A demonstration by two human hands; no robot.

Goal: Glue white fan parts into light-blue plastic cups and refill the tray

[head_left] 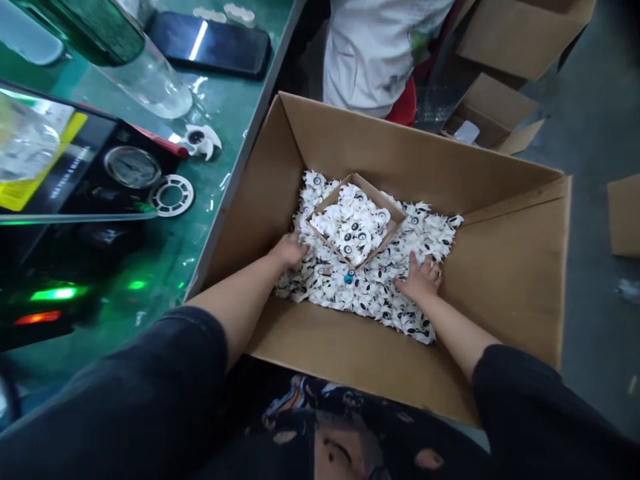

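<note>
A big cardboard box (505, 267) stands on the floor in front of me. Its bottom is covered with a heap of small white plastic parts (380, 293) with black centres. A small cardboard tray (325, 207), filled with the same parts, rests on the heap. My left hand (289, 251) reaches down into the heap at the tray's near left corner, fingers curled into the parts. My right hand (420, 279) lies on the heap to the right of the tray, fingers spread among the parts. What the fingers enclose is hidden.
A green worktable (165, 267) runs along the left with a black machine (75, 193), a white ring (171, 195), a loose white part (203, 140), a phone (210, 43) and clear bottles. A person in a white shirt (375, 47) stands beyond the box. More cardboard boxes (493, 113) sit at the right.
</note>
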